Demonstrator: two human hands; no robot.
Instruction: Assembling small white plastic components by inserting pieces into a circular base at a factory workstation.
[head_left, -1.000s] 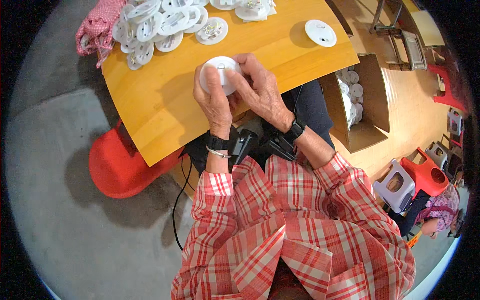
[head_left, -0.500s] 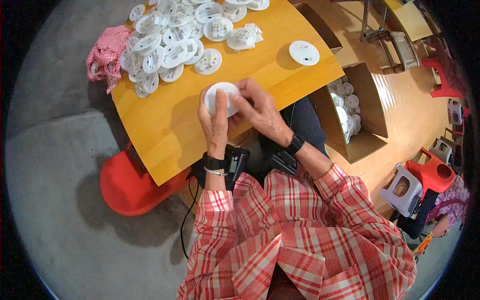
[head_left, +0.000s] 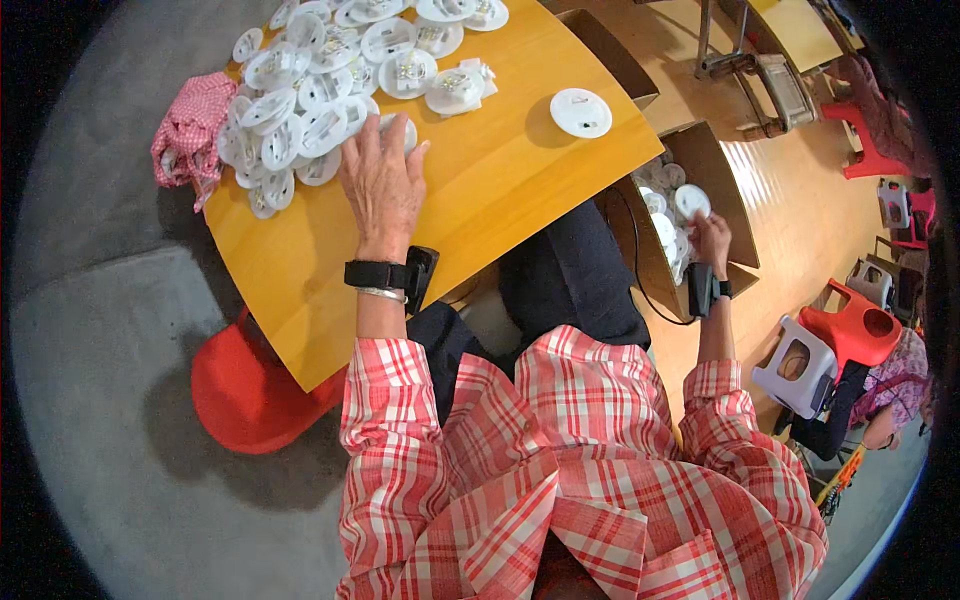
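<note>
My left hand [head_left: 382, 190] lies over the near edge of a heap of round white plastic parts [head_left: 285, 140] on the yellow table [head_left: 490, 185]. Its fingers are stretched and apart, over one white part [head_left: 408, 132] that they partly cover. Off to the right, my right hand [head_left: 712, 240] pinches the edge of a round white disc [head_left: 692, 202] above a cardboard box [head_left: 728, 170]. More white discs [head_left: 664, 230] lie inside that box. Some parts in the heap show open fittings on their faces.
A single white round part [head_left: 581, 112] sits near the table's right edge. Pink dotted cloth [head_left: 190, 125] hangs at the left edge, above a red seat [head_left: 240, 390]. Another cardboard box [head_left: 605, 55] stands beyond the table. Red and white stools [head_left: 795, 368] are on the right.
My hands have parted from the white disc held over the table. The right has carried a disc right to the box; the left has moved up to the heap and opened.
</note>
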